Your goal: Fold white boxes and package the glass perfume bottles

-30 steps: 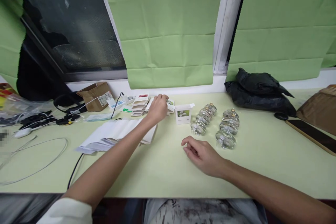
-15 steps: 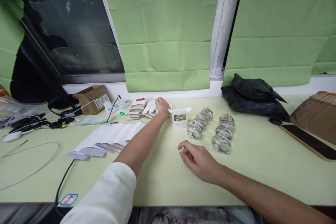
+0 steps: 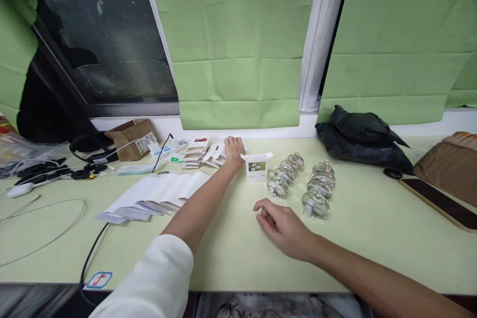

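Observation:
My left hand reaches across the pale green table and rests on a fan of small flat printed cartons near the wall. Whether it grips one I cannot tell. Right beside it stands a small white box with its top flap open. My right hand lies loosely curled on the table, holding nothing, just in front of two rows of small glass bottles.
A spread of white folded papers lies at the left, with cables, a brown carton and black gear beyond. A black bag, a dark phone and a brown package sit at the right.
My left hand has stretched farther out and settled lower on the flat cartons, my white sleeve now showing. The view shifted a little. My right hand has hardly moved.

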Demonstrator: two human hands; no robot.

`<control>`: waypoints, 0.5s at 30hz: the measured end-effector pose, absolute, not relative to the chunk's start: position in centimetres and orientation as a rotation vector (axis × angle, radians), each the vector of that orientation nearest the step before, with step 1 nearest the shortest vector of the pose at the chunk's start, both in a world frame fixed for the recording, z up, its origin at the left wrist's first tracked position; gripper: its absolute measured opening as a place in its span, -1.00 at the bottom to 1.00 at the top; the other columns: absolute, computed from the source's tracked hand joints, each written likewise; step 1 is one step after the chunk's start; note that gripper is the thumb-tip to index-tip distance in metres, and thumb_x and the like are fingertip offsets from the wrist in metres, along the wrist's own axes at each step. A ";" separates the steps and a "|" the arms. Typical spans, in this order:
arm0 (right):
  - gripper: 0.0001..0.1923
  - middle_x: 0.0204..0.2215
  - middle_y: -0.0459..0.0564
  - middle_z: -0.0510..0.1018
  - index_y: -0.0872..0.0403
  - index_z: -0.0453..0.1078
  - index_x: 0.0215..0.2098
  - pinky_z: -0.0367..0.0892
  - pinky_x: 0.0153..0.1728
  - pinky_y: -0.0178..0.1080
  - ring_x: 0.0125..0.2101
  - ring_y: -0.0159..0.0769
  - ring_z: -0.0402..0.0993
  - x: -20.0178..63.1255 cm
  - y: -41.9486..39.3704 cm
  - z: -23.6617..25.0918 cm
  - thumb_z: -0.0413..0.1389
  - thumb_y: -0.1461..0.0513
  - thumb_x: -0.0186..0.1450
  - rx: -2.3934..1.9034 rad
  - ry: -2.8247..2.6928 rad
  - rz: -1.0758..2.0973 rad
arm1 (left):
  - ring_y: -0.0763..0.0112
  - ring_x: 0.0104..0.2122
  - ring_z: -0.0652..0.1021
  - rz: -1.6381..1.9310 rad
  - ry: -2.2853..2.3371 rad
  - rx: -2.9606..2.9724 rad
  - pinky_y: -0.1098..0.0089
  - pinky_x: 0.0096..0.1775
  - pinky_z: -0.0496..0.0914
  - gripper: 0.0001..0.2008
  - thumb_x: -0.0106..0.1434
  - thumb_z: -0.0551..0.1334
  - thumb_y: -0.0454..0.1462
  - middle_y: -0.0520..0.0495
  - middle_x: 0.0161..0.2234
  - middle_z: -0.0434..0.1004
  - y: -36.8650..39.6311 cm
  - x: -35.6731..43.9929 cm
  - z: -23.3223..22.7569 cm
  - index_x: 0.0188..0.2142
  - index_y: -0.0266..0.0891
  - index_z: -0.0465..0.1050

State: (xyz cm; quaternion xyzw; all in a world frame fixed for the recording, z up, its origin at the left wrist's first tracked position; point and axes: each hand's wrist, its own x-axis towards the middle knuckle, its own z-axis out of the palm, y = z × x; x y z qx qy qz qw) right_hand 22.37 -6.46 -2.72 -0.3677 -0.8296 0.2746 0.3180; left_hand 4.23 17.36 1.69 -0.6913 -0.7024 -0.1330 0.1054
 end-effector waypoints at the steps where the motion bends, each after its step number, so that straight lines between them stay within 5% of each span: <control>1: -0.82 -0.43 -0.22 0.39 -0.05 0.28 0.06 0.11 -0.41 -0.32 -0.48 -0.39 0.27 22.4 -6.4 -2.8 -0.01 0.26 0.51 -0.961 -2.181 0.723 | -0.18 0.19 0.34 -0.428 -2.082 -2.041 -0.03 0.18 0.10 -0.58 0.39 0.16 -0.30 -0.58 0.15 0.42 17.3 4.1 2.0 0.19 -0.45 0.35; 8: -0.82 -0.44 -0.23 0.37 -0.05 0.29 0.05 0.11 -0.43 -0.32 -0.48 -0.39 0.25 22.4 -6.5 -2.6 0.00 0.27 0.51 -0.953 -2.169 0.738 | -0.22 0.17 0.49 -0.734 -2.250 -2.077 0.04 0.14 0.30 -0.55 0.41 0.26 -0.13 -0.59 0.15 0.48 16.5 2.7 7.8 0.14 -0.44 0.37; 15: -0.69 -0.31 -0.17 0.44 -0.11 0.24 0.21 0.19 -0.43 -0.29 -0.50 -0.40 0.26 22.7 -6.5 -2.8 0.00 0.23 0.53 -0.947 -2.068 0.726 | 0.20 -0.20 0.68 -1.402 -2.197 -2.308 0.31 -0.21 0.52 -0.34 0.45 0.23 0.03 -0.25 0.00 0.63 8.0 -2.7 13.7 0.38 -0.16 0.04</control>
